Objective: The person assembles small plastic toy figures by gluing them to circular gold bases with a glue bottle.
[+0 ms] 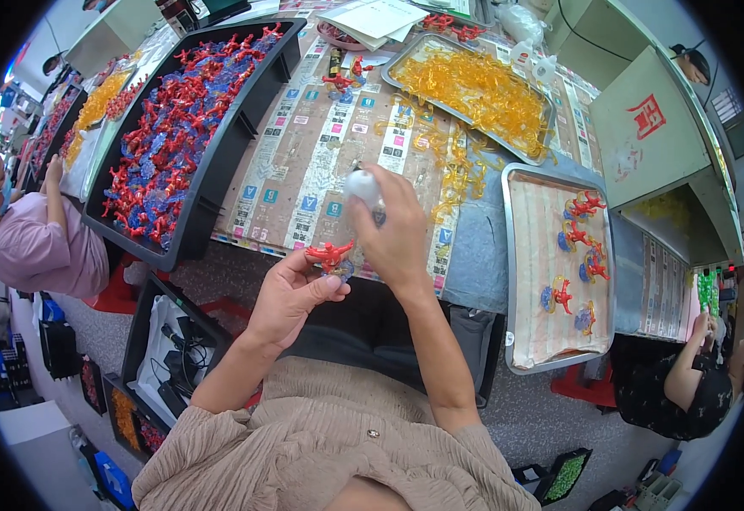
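My left hand [291, 302] is closed around a red toy figure [330, 254] with a see-through blue base [344, 270], which it holds up just off the table's front edge. Above and slightly right of it, my right hand [399, 234] grips a small white squeeze bottle [362, 189]; part of the bottle is hidden by the fingers. Similar red and blue figures [594, 264] stand in a paper-lined metal tray [509, 221] at the right. Another small group of figures [351, 78] stands farther back on the table.
A black crate [234, 153] full of red and blue figures is at the left. Loose yellow see-through parts [474, 85] fill a metal tray [551, 128] at the back and spill onto the table. More white bottles [522, 55] stand behind. Co-workers sit at both sides.
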Demonstrator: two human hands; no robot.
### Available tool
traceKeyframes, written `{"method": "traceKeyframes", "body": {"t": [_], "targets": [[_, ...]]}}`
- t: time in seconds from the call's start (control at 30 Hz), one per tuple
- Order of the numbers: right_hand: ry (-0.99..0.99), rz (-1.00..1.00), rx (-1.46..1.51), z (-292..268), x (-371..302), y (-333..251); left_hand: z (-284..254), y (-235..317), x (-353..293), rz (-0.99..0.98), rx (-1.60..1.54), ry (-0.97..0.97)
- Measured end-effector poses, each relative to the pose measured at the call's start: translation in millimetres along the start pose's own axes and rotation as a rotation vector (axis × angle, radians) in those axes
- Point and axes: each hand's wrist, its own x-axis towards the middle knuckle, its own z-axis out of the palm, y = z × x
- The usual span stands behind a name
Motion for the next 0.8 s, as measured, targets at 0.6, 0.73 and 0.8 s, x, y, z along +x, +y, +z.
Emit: {"method": "traceKeyframes", "body": {"t": [0.6,0.73,0.8], "targets": [[0.401,0.451,0.419,-104,-124,-39,23,-13,7,0.204,0.194,-0.231],[0.355,0.305,0.274,-108,-124,-42,32,-10,3,0.138,0.176,-0.198],[0.348,0.297,0.241,-110,-125,-44,34,-10,2,0.124,0.167,-0.192]]}}
